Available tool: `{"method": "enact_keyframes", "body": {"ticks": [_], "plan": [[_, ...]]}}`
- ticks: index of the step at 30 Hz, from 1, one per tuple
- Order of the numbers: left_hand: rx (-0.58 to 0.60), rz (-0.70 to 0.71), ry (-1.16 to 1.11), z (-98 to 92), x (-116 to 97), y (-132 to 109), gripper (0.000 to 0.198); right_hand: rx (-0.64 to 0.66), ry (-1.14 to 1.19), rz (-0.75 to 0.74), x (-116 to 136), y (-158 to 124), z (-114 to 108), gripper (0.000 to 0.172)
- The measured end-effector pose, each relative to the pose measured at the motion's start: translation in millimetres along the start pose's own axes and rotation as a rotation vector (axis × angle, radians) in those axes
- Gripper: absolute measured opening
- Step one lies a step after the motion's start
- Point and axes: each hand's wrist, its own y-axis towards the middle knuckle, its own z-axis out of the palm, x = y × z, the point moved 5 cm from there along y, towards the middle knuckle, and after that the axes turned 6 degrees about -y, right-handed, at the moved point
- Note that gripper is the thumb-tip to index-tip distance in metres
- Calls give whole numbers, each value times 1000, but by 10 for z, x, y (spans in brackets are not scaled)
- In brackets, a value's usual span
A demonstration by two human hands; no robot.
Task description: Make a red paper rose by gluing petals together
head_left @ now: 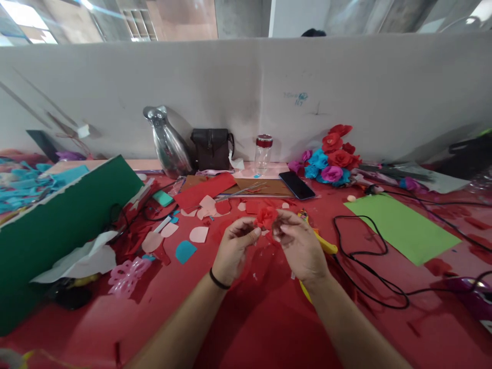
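I see the red bench, a green sheet lying on its right side. Over the middle, my left hand and right hand each pinch their grip on a small red paper flower.

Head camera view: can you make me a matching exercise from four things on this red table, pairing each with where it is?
1 red paper flower
2 black phone
3 light green sheet
4 silver vase

A beside black bag, at the wall
B held between left hand and right hand
C lying flat, right of both hands
D just left of the paper-flower bouquet

Pairs: 1-B, 2-D, 3-C, 4-A
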Motion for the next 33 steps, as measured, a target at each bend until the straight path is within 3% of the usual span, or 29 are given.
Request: {"method": "enact_keyframes", "body": {"ticks": [8, 22, 33], "plan": [[-18, -46, 39, -11, 19, -9, 21, -57, -8, 18, 13, 21, -14, 9], [93, -90, 117, 26, 29, -7, 18, -49, -98, 10, -25, 31, -57, 12], [74, -39, 191, -5, 16, 4, 18, -112, -145, 7, 2, 22, -96, 10]]}}
